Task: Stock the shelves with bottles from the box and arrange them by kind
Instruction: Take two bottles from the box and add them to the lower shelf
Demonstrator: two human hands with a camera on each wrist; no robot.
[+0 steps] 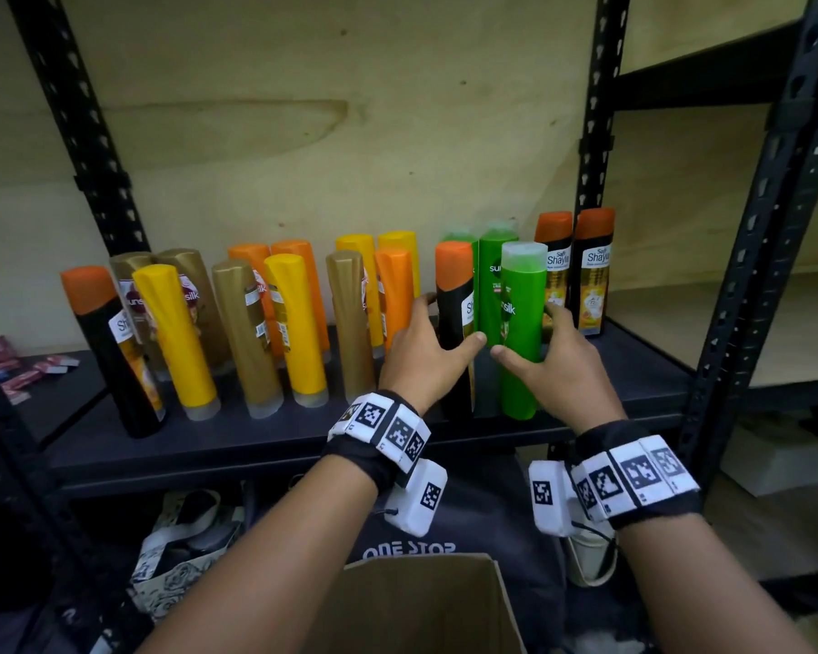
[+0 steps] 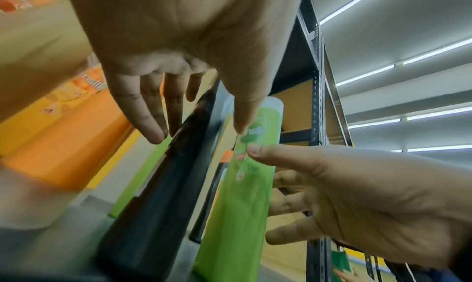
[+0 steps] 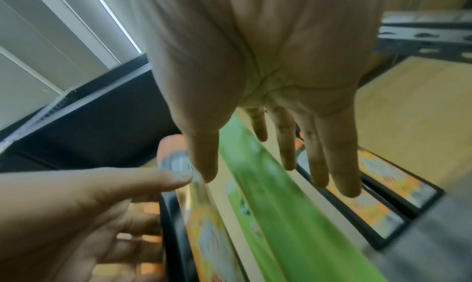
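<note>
Shampoo bottles stand on the dark shelf (image 1: pixel 256 441). My left hand (image 1: pixel 433 342) straddles a black bottle with an orange cap (image 1: pixel 454 318): fingers behind its left side, thumb across its front. My right hand (image 1: pixel 551 356) straddles the nearest green bottle (image 1: pixel 520 323) just to the right, thumb in front, fingers behind. The two thumbs almost meet. In the left wrist view my left hand (image 2: pixel 194 74) has straight, spread fingers over the black bottle (image 2: pixel 163 185) and the green bottle (image 2: pixel 242 195). In the right wrist view my right hand (image 3: pixel 268 64) spans the green bottle (image 3: pixel 281 205) with straight fingers.
Gold (image 1: pixel 251 332), yellow (image 1: pixel 175 337) and orange bottles fill the shelf's left and middle, with another black bottle (image 1: pixel 109 351) at far left. Two black bottles (image 1: pixel 591 271) and two more green ones stand behind my hands. An open cardboard box (image 1: pixel 421 601) sits below.
</note>
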